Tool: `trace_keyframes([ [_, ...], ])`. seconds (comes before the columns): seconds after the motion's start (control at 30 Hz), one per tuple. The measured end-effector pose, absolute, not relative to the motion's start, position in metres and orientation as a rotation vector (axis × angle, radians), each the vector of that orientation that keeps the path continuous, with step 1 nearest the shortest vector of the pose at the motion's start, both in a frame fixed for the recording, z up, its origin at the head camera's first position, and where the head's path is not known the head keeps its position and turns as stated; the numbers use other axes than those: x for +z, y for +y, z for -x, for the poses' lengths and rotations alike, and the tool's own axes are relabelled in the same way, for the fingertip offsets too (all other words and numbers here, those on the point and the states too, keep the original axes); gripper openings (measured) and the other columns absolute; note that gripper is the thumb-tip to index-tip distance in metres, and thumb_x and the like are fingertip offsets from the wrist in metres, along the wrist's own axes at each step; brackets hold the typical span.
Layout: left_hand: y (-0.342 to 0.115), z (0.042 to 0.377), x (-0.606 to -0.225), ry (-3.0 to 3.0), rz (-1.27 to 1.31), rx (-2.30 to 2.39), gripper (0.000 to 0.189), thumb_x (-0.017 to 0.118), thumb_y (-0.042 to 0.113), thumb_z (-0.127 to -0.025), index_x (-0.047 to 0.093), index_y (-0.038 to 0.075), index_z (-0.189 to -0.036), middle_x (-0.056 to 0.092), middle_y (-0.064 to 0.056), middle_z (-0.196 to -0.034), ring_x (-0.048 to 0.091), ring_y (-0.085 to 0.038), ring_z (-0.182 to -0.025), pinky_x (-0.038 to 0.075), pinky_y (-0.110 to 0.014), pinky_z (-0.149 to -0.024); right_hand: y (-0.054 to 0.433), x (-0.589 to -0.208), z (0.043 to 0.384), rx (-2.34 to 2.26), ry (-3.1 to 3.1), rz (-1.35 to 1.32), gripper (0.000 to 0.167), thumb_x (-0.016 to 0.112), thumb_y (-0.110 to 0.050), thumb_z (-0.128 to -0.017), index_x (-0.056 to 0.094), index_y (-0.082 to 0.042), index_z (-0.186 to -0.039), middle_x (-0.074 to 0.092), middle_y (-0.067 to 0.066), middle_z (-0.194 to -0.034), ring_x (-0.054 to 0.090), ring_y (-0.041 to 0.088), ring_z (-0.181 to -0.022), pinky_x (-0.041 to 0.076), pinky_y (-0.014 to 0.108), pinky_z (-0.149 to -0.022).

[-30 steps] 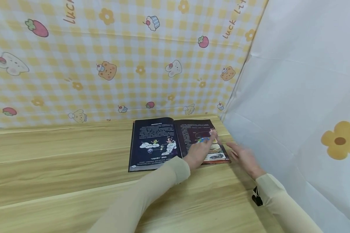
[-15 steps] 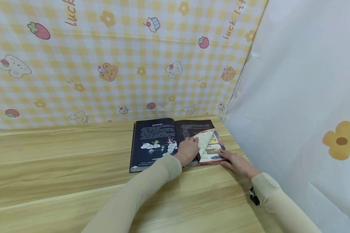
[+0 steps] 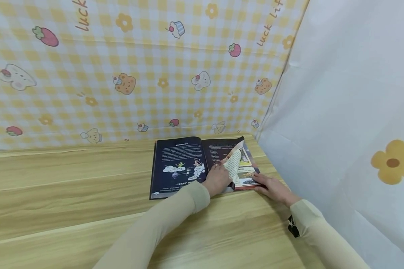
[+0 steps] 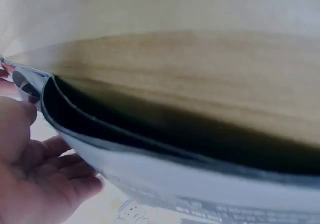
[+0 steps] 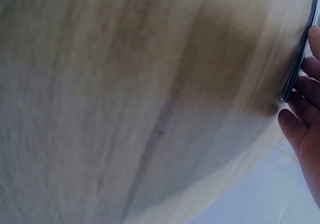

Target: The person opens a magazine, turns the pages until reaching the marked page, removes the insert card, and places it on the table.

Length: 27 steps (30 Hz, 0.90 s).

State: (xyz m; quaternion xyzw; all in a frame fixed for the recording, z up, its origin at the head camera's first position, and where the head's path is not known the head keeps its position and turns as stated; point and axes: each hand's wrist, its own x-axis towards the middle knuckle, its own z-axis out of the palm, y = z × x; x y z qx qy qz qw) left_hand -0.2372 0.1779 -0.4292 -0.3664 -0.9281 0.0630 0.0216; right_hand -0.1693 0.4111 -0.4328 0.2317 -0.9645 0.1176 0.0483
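An open book (image 3: 175,153) with dark, illustrated pages lies on the wooden table. My left hand (image 3: 217,180) is over the lower part of its right half and pinches a page (image 3: 233,164), whose pale printed underside curls up. Seen from the left wrist, the curved page edge (image 4: 47,101) passes beside the thumb of the left hand (image 4: 37,179). My right hand (image 3: 272,188) rests at the book's lower right corner, fingertips on its edge. The right wrist view has the fingers of the right hand (image 5: 309,119) against the book's thin dark edge (image 5: 295,66).
A yellow checked cloth (image 3: 148,97) with cartoon prints hangs behind the table (image 3: 87,194). On the right hangs a white cloth (image 3: 340,112) with a large flower, close to the right arm. A black object (image 3: 293,227) sits at the right wrist.
The left hand has moved left and down from the right page's edge, curling the page back with it. The right hand has come in from the right onto the book's corner.
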Motion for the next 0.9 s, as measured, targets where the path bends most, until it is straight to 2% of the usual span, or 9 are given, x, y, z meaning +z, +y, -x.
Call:
trace_keyframes([
  [0.13,0.167,0.232,-0.422,-2.929,1.120,0.172,0.046,0.043,0.043,-0.098,0.050,0.014,-0.133,0.057,-0.012,-0.124,0.051,-0.025,-0.117,0.038,-0.038,-0.103,0.409,-0.433,0.171,0.377,-3.006,-0.644,0.045,0.059,-0.020,-0.092,0.053,0.007,-0.127,0.048,0.032,-0.131,0.051,0.049,-0.114,0.043,0.056,-0.093],
  [0.23,0.155,0.231,-0.418,-2.941,1.110,0.247,0.050,0.042,0.046,-0.097,0.047,0.018,-0.139,0.052,-0.011,-0.131,0.044,-0.027,-0.125,0.033,-0.039,-0.107,0.408,-0.433,0.171,0.359,-3.050,-0.602,0.045,0.059,-0.018,-0.092,0.052,0.006,-0.129,0.047,0.030,-0.133,0.049,0.048,-0.117,0.042,0.055,-0.095],
  [0.37,0.138,0.232,-0.417,-2.956,1.098,0.336,0.055,0.040,0.048,-0.097,0.052,0.009,-0.134,0.045,-0.011,-0.139,0.038,-0.027,-0.131,0.030,-0.039,-0.110,0.409,-0.431,0.172,0.357,-3.056,-0.589,0.045,0.060,-0.018,-0.092,0.052,0.005,-0.129,0.047,0.030,-0.134,0.049,0.048,-0.117,0.042,0.055,-0.095],
  [0.43,0.132,0.241,-0.434,-2.941,1.084,0.306,0.061,0.040,0.051,-0.096,0.053,0.002,-0.131,0.047,-0.014,-0.135,0.043,-0.028,-0.125,0.033,-0.040,-0.107,0.409,-0.431,0.172,0.362,-3.047,-0.599,0.044,0.060,-0.017,-0.091,0.053,0.006,-0.129,0.047,0.030,-0.133,0.050,0.048,-0.116,0.042,0.055,-0.094],
  [0.53,0.115,0.235,-0.435,-2.927,1.055,0.231,0.061,0.044,0.050,-0.095,0.055,-0.003,-0.121,0.055,-0.015,-0.115,0.053,-0.026,-0.106,0.043,-0.038,-0.095,0.410,-0.433,0.173,0.356,-3.036,-0.621,0.044,0.060,-0.017,-0.091,0.053,0.006,-0.128,0.048,0.031,-0.132,0.050,0.048,-0.115,0.043,0.055,-0.093],
  [0.63,0.096,0.230,-0.437,-2.941,1.027,0.133,0.060,0.048,0.049,-0.094,0.052,-0.001,-0.125,0.058,-0.017,-0.108,0.057,-0.028,-0.098,0.047,-0.039,-0.087,0.410,-0.433,0.172,0.370,-3.033,-0.620,0.044,0.061,-0.016,-0.091,0.053,0.007,-0.127,0.048,0.031,-0.131,0.050,0.048,-0.115,0.043,0.055,-0.094],
  [0.67,0.086,0.219,-0.420,-2.973,1.023,0.115,0.057,0.051,0.046,-0.093,0.052,0.001,-0.127,0.059,-0.017,-0.106,0.058,-0.028,-0.096,0.047,-0.038,-0.085,0.410,-0.433,0.172,0.375,-3.036,-0.619,0.044,0.061,-0.016,-0.091,0.053,0.006,-0.128,0.048,0.031,-0.131,0.050,0.048,-0.115,0.043,0.055,-0.094],
  [0.8,0.057,0.213,-0.421,-3.015,1.006,0.076,0.058,0.051,0.047,-0.093,0.046,0.008,-0.137,0.057,-0.024,-0.113,0.057,-0.034,-0.101,0.046,-0.044,-0.088,0.413,-0.430,0.172,0.381,-3.045,-0.626,0.045,0.061,-0.018,-0.091,0.053,0.005,-0.128,0.048,0.030,-0.132,0.051,0.048,-0.114,0.043,0.056,-0.093],
  [0.9,0.037,0.206,-0.420,-2.986,1.019,0.102,0.058,0.050,0.046,-0.094,0.049,0.004,-0.134,0.053,-0.026,-0.123,0.052,-0.038,-0.112,0.044,-0.046,-0.095,0.415,-0.428,0.173,0.364,-3.043,-0.656,0.046,0.062,-0.019,-0.091,0.053,0.005,-0.128,0.049,0.029,-0.132,0.052,0.048,-0.113,0.044,0.055,-0.092],
])
